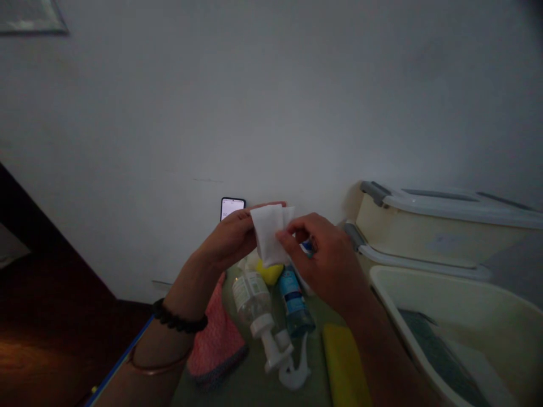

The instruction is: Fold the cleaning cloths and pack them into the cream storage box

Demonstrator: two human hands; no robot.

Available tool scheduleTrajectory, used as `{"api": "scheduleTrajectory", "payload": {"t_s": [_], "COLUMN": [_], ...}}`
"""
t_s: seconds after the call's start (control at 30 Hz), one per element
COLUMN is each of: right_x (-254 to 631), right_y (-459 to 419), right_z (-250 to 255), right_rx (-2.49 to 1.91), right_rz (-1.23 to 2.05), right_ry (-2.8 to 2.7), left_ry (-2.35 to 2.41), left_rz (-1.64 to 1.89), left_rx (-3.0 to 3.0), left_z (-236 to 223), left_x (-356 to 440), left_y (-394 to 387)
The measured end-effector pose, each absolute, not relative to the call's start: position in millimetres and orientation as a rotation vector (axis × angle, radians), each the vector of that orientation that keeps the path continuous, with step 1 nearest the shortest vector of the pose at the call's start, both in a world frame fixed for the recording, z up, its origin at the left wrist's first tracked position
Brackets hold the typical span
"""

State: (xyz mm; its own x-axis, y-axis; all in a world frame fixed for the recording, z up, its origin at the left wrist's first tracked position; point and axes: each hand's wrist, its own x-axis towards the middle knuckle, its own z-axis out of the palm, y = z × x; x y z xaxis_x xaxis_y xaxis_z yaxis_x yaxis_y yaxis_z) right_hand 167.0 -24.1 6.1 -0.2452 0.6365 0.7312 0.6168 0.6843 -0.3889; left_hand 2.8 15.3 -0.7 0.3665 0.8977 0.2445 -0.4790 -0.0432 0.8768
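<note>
Both hands hold a white folded wipe (pixel 269 234) up in front of the wall. My left hand (pixel 229 237) grips its left edge, with a black bead bracelet on the wrist. My right hand (pixel 328 257) pinches its lower right side. Below the hands lie a clear pump bottle (pixel 254 308) and a blue spray bottle (pixel 294 302) on a grey-green surface (pixel 250 384). A yellow object (pixel 270 273) shows just under the wipe.
A phone (pixel 232 207) with a lit screen leans against the white wall. A pink cloth (pixel 218 339) lies left of the bottles, a yellow sponge (pixel 345 364) to their right. Cream plastic bins (pixel 445 226) with lids stand at the right; the nearest one (pixel 487 316) is open.
</note>
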Motion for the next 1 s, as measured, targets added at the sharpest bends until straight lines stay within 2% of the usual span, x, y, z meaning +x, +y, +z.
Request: {"api": "scheduleTrajectory", "payload": {"t_s": [0.13,0.4,0.53,0.7,0.87,1.0], "right_x": [172,171,174,176,168,170], "right_y": [-19,-18,-20,-28,-30,-25], "right_z": [3,2,5,8,9,7], "right_rx": [-1.047,-1.016,-0.978,-0.929,-0.871,-0.936], "right_rz": [0.165,0.495,0.404,0.074,-0.019,0.310], "right_ry": [-1.639,-1.642,-1.626,-1.946,-1.923,-1.671], "left_ry": [0.503,0.586,0.612,0.675,0.671,0.644], "left_rz": [1.105,1.161,1.296,1.373,1.247,0.850], "left_rx": [1.223,1.322,1.253,1.152,1.236,1.530], "left_z": [2,1,4,8,5,3], "left_x": [4,8,8,9,6,-4], "left_y": [11,7,8,8,8,6]}}
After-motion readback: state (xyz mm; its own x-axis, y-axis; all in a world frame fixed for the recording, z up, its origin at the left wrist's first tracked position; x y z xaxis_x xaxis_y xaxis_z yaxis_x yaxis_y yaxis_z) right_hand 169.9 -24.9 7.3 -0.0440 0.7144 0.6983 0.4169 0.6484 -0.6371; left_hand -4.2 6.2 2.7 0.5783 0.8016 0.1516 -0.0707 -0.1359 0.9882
